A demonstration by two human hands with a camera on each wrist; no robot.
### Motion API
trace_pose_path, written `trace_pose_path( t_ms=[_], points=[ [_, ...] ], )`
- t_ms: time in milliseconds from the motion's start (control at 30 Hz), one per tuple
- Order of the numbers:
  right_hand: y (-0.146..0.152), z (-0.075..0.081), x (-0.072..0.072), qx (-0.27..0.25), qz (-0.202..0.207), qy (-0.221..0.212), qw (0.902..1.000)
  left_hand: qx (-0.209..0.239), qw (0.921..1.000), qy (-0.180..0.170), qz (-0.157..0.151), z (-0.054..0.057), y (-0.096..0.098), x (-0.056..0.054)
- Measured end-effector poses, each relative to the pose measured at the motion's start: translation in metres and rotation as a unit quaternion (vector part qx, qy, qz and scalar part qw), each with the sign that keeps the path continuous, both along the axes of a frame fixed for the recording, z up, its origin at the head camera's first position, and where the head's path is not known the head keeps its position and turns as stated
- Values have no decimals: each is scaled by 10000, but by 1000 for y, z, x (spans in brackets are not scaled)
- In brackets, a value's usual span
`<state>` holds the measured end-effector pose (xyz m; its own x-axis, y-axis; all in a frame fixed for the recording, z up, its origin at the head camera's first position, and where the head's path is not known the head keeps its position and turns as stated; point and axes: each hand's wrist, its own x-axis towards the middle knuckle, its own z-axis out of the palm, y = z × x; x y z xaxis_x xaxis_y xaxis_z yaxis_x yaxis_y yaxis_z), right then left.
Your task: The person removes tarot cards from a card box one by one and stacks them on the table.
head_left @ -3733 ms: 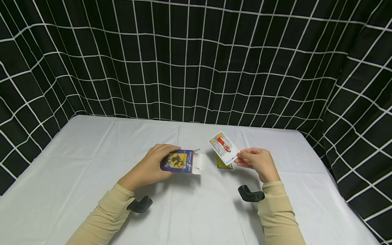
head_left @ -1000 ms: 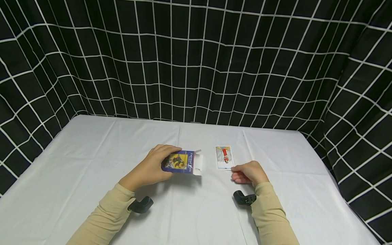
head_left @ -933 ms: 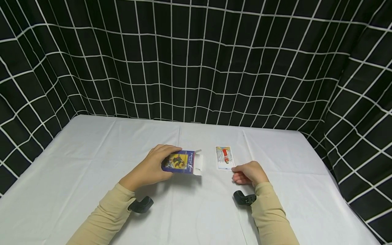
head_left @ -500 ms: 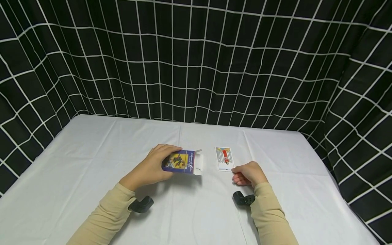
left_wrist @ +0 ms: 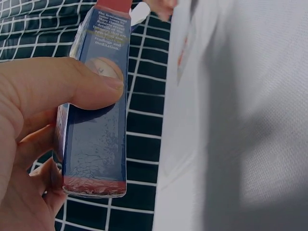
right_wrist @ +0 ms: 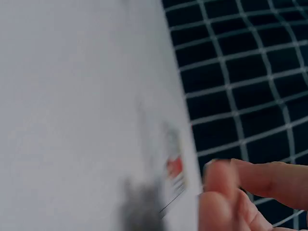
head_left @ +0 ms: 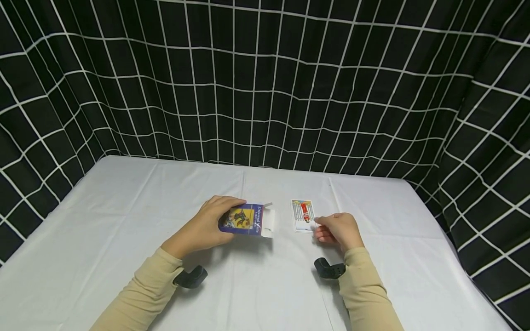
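My left hand [head_left: 204,227] grips a blue tarot card box [head_left: 242,219] above the table, its white flap sticking out to the right. In the left wrist view the thumb [left_wrist: 98,82] presses the box's narrow blue side. To the right, a white-bordered card [head_left: 302,214] with a red figure lies on the tablecloth. My right hand [head_left: 340,230] hovers at the card's right edge, fingers loosely curled, and no card shows between them. The right wrist view is blurred, with the card [right_wrist: 174,166] left of the fingertips.
A white cloth covers the table [head_left: 165,193]. Behind and at both sides hangs a black curtain [head_left: 265,82] with a white grid. Each wrist carries a dark device, such as the left wrist device [head_left: 191,277].
The right hand has laid the card down flat over the yellow-green thing, then let go of its lower corner and shifted slightly up along its edge. The left hand and box have barely moved.
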<state>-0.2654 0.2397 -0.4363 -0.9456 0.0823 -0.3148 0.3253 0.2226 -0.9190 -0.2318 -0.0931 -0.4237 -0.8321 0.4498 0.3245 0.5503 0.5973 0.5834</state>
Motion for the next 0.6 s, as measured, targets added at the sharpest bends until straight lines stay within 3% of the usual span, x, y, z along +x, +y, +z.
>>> trace_pose_path(
  t_ms=[233, 600],
  points=[
    [-22, 24, 11, -205, -58, 930, 9954, -7, 10000, 58, -43, -1, 0, -1],
    [-55, 31, 24, -254, 196, 1434, 9891, -33, 10000, 72, -27, 0, 1, 0]
  ],
)
